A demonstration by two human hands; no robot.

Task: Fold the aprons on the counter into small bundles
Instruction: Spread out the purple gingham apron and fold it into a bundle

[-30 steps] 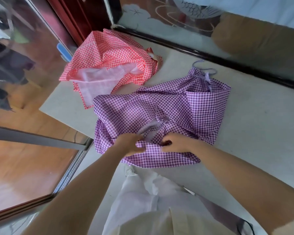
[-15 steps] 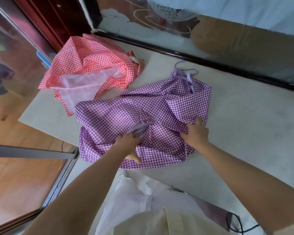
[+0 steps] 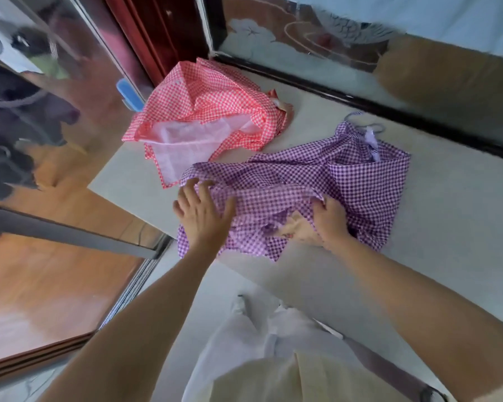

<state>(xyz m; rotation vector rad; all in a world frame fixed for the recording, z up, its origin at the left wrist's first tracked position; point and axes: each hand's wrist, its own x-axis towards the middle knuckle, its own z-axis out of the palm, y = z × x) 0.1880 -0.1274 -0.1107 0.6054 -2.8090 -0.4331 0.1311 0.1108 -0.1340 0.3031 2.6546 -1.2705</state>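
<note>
- We are pressing our left hand (image 3: pixel 202 217), fingers spread wide, on the purple apron (image 3: pixel 346 181), which is lying by the near left edge of the counter (image 3: pixel 447 233).
- Our right hand (image 3: pixel 330 224) is gripping a fold of it with curled fingers.
- The red apron (image 3: pixel 209 111) is sitting at the far left corner.

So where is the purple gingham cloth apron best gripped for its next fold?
Probably the purple gingham cloth apron by its flat far-right corner, coming from the right across the bare pale counter: that edge lies free and uncrumpled, while the left hand presses the left edge and the right hand grips the middle.
</note>
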